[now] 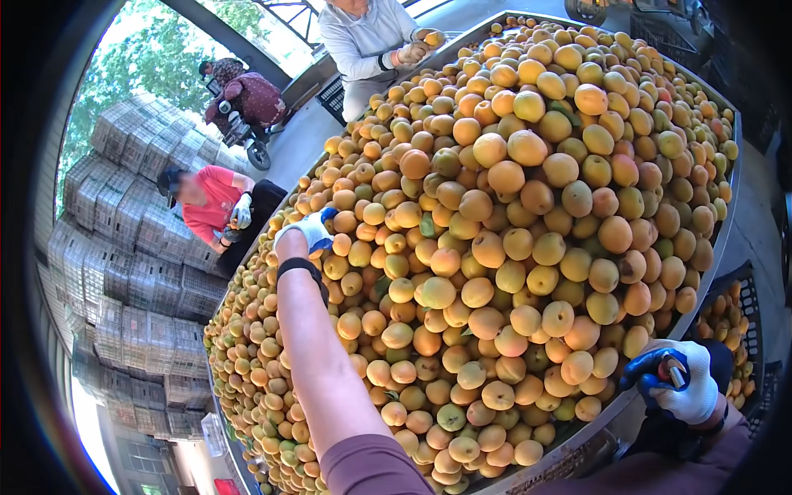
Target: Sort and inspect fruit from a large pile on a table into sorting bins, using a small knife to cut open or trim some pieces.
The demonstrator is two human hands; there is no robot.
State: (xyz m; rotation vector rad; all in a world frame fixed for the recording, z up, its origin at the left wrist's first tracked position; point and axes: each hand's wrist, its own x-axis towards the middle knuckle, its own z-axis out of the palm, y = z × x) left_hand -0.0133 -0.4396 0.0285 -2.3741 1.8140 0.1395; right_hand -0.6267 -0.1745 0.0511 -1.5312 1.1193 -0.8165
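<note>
Before me is a large heap of apricots (489, 249), orange to greenish, inside a big metal-rimmed bin (594, 428). My left hand (307, 234), in a white glove with blue coating, reaches over the heap's left side, its fingers down among the fruit. Whether it has hold of an apricot is hidden by the glove. At the bin's near right edge, my right hand (680, 377), gloved the same way, is closed around a small tool (671, 371) with a reddish handle and a metal part. The tool's exact kind cannot be made out.
A black plastic crate (748, 300) with apricots stands at the right, outside the bin. Across the bin, a person in a light top (371, 46) holds an apricot. Another in a red shirt (213, 201) sits at the left edge, before stacked crates (136, 223). A scooter (257, 151) stands beyond.
</note>
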